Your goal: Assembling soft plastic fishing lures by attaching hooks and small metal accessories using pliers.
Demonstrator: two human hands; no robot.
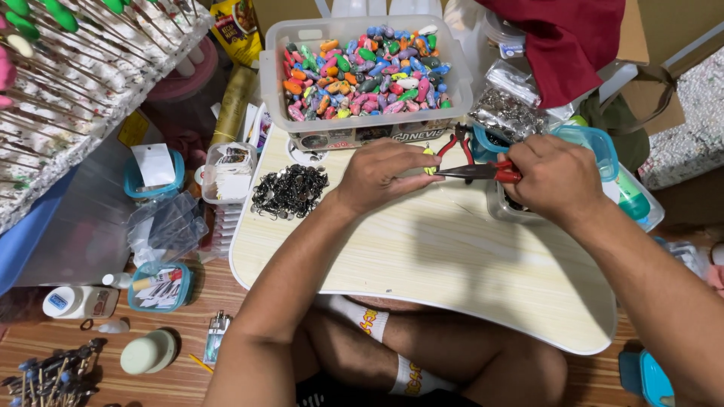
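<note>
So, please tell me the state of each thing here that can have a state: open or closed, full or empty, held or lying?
Clear plastic bin: open, full of colourful painted lures.
Red-handled pliers: held in right hand, tip at a small yellow piece.
Small yellow piece: held by left hand.
Second red-handled pliers: lying unheld.
Pile of dark metal hooks: lying loose on light wooden lap table.
Teal-rimmed container: open.

Single head-worn view, looking steeply down from just above the seated person's lap, facing forward across the small lap desk (422, 256). Close range: desk fills mid-frame, its near edge over the crossed legs, far edge meeting the clear bin of coloured beads (365, 71). Floor clutter shows at left; no second view.
</note>
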